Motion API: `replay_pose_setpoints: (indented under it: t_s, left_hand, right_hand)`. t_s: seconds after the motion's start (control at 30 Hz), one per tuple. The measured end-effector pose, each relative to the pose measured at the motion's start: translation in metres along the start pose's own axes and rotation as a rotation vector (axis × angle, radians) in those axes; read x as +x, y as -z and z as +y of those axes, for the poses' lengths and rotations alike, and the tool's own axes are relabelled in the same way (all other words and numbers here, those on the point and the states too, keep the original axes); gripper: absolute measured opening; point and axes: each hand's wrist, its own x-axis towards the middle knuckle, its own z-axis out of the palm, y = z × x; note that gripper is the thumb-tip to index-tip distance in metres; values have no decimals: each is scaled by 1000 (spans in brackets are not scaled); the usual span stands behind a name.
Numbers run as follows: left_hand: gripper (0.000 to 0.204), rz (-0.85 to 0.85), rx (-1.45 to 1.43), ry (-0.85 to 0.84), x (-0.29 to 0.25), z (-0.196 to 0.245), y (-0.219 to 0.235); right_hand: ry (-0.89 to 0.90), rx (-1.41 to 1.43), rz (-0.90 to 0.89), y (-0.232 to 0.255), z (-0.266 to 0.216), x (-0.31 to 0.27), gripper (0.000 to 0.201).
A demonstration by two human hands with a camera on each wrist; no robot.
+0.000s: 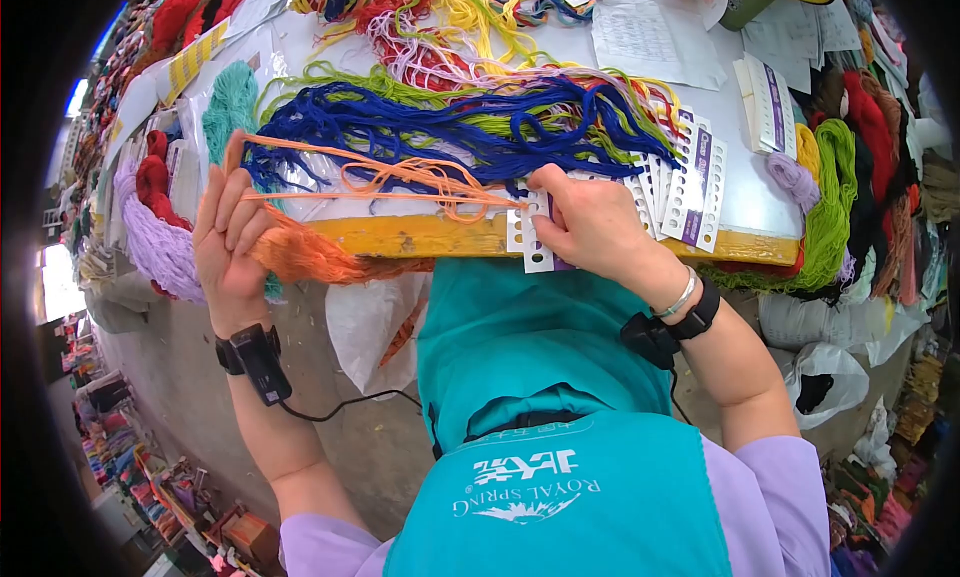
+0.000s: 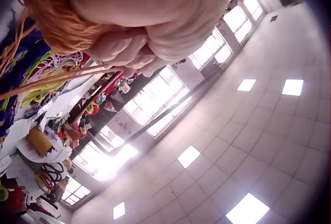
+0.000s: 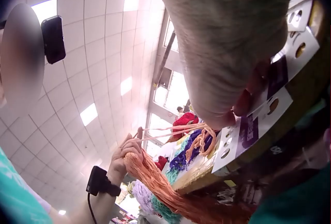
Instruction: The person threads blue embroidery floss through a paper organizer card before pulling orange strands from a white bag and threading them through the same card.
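My left hand (image 1: 228, 232) is raised at the table's left front corner. It grips orange thread, and a thick orange skein (image 1: 315, 252) hangs from it along the table edge; the left wrist view shows the skein (image 2: 59, 19) bunched against the palm. Thin orange strands (image 1: 400, 172) stretch from the left fingers to a white punched card (image 1: 540, 247). At the front edge my right hand (image 1: 600, 222) pinches this card, thumb and curled fingers at its upper end. In the right wrist view the card's purple label (image 3: 248, 131) shows below the fingertips.
Blue thread (image 1: 430, 127) lies in a long bundle behind the strands, with green, yellow and pink threads beyond. More punched cards (image 1: 690, 192) fan out right of my right hand. A yellow wooden edge (image 1: 430, 235) borders the table; colored skeins (image 1: 835, 197) hang over its sides.
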Motion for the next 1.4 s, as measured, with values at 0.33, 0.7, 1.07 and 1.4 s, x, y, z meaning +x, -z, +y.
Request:
replay_pose_setpoints:
  t_s: [0.33, 0.7, 1.07, 1.4]
  left_hand:
    - [22, 333, 476, -313, 57, 88, 49]
    - [67, 120, 253, 166, 6, -118, -36]
    - [69, 15, 357, 275, -8, -191, -56]
    - [67, 56, 347, 237, -14, -192, -47]
  right_hand:
    - [-4, -39, -20, 0, -4, 2, 29]
    - [-59, 222, -11, 17, -18, 0, 22]
    - [-287, 1244, 29, 6, -59, -20, 9]
    - [-378, 1577, -43, 13, -51, -27, 13]
